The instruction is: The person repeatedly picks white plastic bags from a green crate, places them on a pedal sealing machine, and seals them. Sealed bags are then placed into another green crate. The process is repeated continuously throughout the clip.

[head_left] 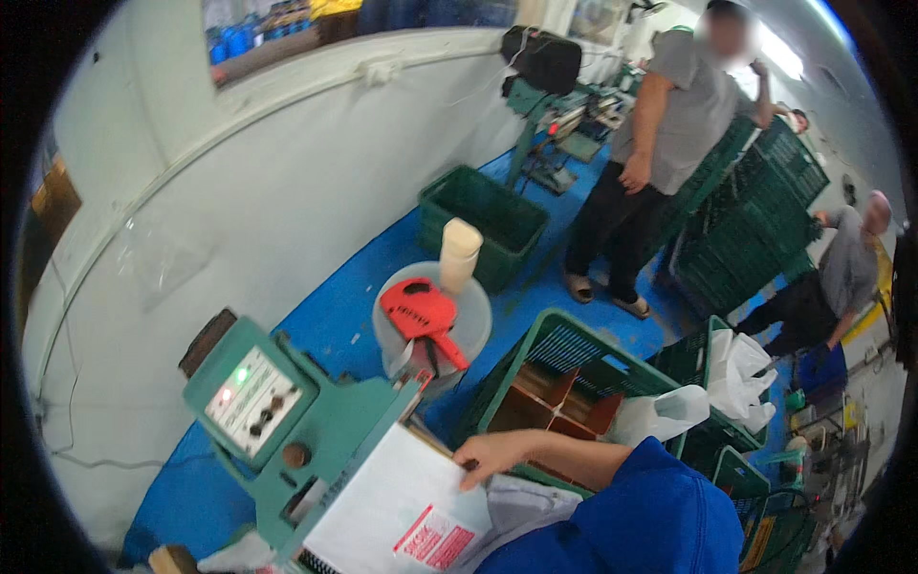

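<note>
The blue floor point(335, 320) spreads beneath everything; on it, what looks like a green band sealer point(349, 421) stands to my left, and a slatted green crate point(598, 359) with brown dividers sits beyond my right arm. The white bag point(368, 512) with red print lies flat and slanted along the sealer's right flank, against the machine's edge; I cannot tell what is inside it. I judge it best to lay its upper edge square to the machine, smoothed of folds, and to guide it evenly without tugging. The red tape dispenser point(416, 311) lies beyond the sealer, well clear of the bag. Lights glow on the white control panel point(253, 402), worth a glance. My right hand point(502, 454) is at the bag's upper right corner, fingers narrowed in what looks like a light pinch on it; they would do best well out from the machine's edge. My left hand is out of sight, so I cannot tell its state.
</note>
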The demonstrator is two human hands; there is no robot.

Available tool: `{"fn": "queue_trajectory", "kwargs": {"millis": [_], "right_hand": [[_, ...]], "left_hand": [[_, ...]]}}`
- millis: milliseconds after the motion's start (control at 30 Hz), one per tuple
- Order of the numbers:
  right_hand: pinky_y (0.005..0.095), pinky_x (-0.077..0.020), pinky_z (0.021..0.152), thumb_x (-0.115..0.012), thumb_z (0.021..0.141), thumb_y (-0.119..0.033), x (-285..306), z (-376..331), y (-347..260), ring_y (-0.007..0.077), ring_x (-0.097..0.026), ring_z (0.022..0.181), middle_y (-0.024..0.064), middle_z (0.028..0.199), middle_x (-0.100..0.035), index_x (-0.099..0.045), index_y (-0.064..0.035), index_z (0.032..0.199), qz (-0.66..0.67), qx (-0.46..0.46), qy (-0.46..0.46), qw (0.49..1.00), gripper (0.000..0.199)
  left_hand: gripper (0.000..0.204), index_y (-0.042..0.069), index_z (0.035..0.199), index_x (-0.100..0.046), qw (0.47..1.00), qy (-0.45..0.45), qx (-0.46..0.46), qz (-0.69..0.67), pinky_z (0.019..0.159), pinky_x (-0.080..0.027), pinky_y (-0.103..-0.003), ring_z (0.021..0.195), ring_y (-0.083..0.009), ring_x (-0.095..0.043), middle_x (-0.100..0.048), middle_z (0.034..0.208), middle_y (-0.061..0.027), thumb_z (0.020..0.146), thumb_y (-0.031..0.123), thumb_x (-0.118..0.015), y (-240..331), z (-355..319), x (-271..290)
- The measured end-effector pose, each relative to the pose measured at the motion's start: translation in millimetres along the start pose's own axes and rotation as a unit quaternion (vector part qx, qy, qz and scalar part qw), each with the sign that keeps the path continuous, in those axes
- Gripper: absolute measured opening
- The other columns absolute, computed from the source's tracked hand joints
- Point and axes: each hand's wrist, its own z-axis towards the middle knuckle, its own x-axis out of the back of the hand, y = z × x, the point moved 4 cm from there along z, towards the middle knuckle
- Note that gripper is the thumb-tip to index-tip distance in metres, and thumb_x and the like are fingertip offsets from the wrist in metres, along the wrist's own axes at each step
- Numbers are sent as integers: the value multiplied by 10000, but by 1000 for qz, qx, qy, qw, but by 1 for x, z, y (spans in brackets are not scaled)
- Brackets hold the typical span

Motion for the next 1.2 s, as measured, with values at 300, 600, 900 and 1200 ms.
{"fn": "queue_trajectory", "kwargs": {"millis": [300,600,900,1200], "right_hand": [[402,-434,746,-626,779,-257,39,25,-85,274,-580,884,78,933,-626,-644,-86,896,-202,166,629,732,208],[507,-261,1043,-529,858,-357,-26,79,-97,261,-340,1292,-4,1344,-462,-550,-185,1231,-427,372,339,751,411],[472,-341,984,-611,785,-287,2,87,-110,250,-413,1238,-17,1353,-471,-559,-195,1230,-485,317,149,801,457],[450,-293,1051,-727,657,-333,1,99,-110,227,-479,1196,78,1287,-526,-589,-144,1156,-489,360,88,790,551]], "left_hand": [[264,-39,847,-631,893,420,-18,164,671,-462,-427,729,-302,-552,-601,816,-188,743,173,-750,20,44,57],[328,-9,910,-623,857,492,22,151,762,-473,-428,838,-325,-582,-620,874,-182,718,211,-773,65,59,44],[319,8,1015,-592,982,-40,-121,-140,831,-452,-428,987,-362,-566,-609,1037,-193,779,206,-674,164,160,-190],[681,52,1111,-489,982,178,-66,8,903,-384,-507,1100,-416,-442,-455,1197,-227,581,338,-808,204,292,-227]]}}
